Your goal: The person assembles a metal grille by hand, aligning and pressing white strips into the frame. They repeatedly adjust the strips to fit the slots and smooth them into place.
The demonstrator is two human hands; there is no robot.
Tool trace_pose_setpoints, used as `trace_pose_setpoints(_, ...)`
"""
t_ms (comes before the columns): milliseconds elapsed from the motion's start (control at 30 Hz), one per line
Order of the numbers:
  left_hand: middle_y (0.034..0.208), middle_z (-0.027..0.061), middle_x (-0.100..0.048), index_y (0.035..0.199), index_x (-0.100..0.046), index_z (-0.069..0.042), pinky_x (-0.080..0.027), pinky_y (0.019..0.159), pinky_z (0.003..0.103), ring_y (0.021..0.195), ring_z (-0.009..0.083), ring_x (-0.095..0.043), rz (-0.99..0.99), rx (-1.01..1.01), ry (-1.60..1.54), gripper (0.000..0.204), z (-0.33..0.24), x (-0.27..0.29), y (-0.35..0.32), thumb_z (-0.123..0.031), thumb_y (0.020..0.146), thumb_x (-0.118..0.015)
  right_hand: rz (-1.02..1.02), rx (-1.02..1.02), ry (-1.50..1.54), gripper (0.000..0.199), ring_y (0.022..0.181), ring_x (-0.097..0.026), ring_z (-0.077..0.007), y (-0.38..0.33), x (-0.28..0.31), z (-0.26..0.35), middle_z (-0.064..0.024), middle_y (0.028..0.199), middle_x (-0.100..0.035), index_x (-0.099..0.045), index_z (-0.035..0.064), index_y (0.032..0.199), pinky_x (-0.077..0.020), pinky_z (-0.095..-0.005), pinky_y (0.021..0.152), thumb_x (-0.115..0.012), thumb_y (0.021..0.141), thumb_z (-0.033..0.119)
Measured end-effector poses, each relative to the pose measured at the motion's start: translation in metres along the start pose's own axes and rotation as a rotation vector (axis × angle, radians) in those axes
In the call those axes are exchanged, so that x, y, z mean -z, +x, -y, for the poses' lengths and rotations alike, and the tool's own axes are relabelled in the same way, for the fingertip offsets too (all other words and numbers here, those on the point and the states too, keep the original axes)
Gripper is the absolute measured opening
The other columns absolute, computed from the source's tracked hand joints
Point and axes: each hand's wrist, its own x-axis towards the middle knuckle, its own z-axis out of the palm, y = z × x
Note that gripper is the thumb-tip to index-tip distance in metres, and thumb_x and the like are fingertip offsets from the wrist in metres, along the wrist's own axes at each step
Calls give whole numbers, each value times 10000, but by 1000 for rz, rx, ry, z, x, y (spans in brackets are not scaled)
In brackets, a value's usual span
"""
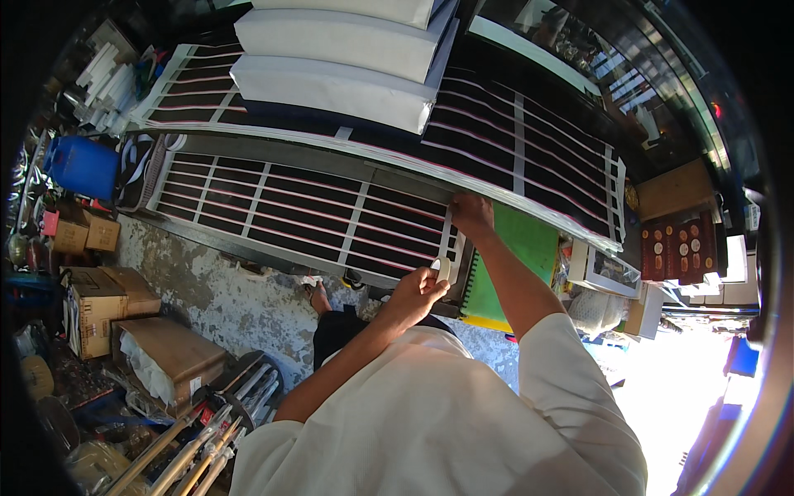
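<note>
My left hand (411, 298) is closed around a roll of pale tape (444, 268), near the right end of a black sheet (302, 208) with thin lengthwise stripes and white cross strips. Up at the far right corner of that sheet is my right hand (473, 217), its fingers bent together and pointing down. What they pinch or press is hidden. A white strip (450, 236) runs along the sheet's right edge between my two hands. Beside my right forearm lies a green spiral-bound book (519, 252).
Above the sheet, a raised shelf holds similar striped sheets (488, 132) and a stack of long white packages (331, 87). Cardboard boxes (169, 360) and wooden poles (178, 450) stand at the left. A blue container (83, 167) sits at the far left; dark red boxes (680, 248) are at right.
</note>
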Motion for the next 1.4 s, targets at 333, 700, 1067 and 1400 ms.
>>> trace_pose_setpoints(333, 1245, 130, -776, 1354, -645, 59, -559, 1068, 352, 1198, 193, -729, 17, 28, 3, 373, -4, 1, 0, -228, 1129, -725, 45, -27, -43, 205, 1077, -791, -398, 2, -1, 1, -154, 1064, -831, -842, 169, 1074, -596, -553, 1001, -715, 961, 284)
trace_pose_setpoints(700, 1238, 144, -786, 1339, -656, 60, -555, 1077, 345, 1203, 189, -734, 11, 87, -57, 345, -6, 2, 0, -220, 1143, -696, 114, -73, -224, 411, 1330, -700, -416, 20, -9, 0, -175, 1432, -733, -769, 221, 1366, -560, -570, 1126, -711, 975, 334)
trace_pose_setpoints(1067, 777, 164, -791, 782, -715, -15, -628, 739, 411, 732, 299, -795, -191, 0, 461, 498, 24, 7, 24, -409, 1087, -713, 117, -103, -205, 866, 1595, -476, -412, 42, -11, -3, -173, 1712, -524, -542, 225, 1659, -446, -568, 1282, -858, 892, 473)
trace_pose_setpoints(1400, 695, 113, -784, 806, -796, -51, -659, 817, 481, 788, 380, -813, -193, 168, 694, 569, 31, 6, 33, -541, 1053, -643, 189, -159, -294, 810, 1597, -481, -391, 43, -20, -7, -142, 1734, -503, -539, 239, 1661, -493, -544, 1250, -840, 944, 465)
